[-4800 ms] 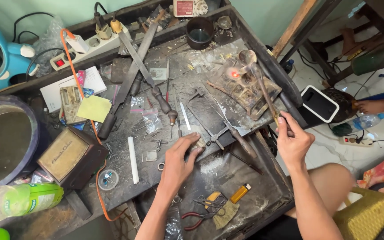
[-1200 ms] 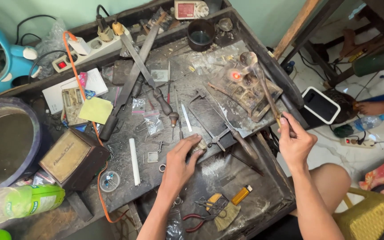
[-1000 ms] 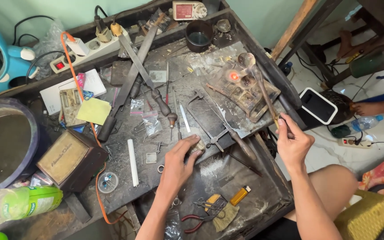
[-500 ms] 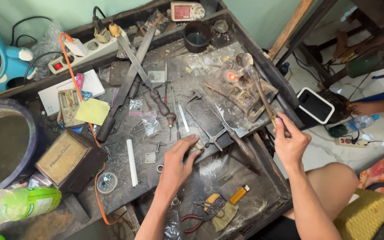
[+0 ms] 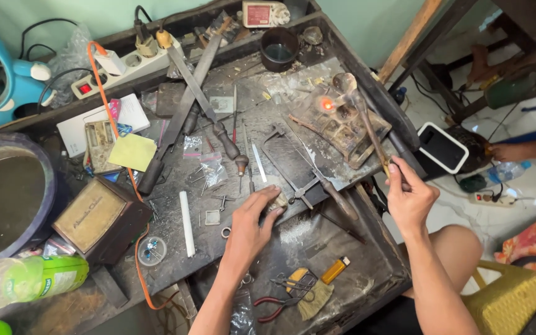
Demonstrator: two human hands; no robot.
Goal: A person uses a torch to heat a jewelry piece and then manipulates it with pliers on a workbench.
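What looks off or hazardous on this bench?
A glowing orange spot sits on the worn block at the bench's far right, where the torch in the right hand points. Plastic bags lie on the bench to its left. The left hand rests on a small piece. Tools lie scattered, nothing spilled.

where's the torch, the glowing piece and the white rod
torch (image 5: 367, 127), head view, on the middle of its long stem
glowing piece (image 5: 327, 104), head view, on its orange centre
white rod (image 5: 186, 223), head view, mid-length
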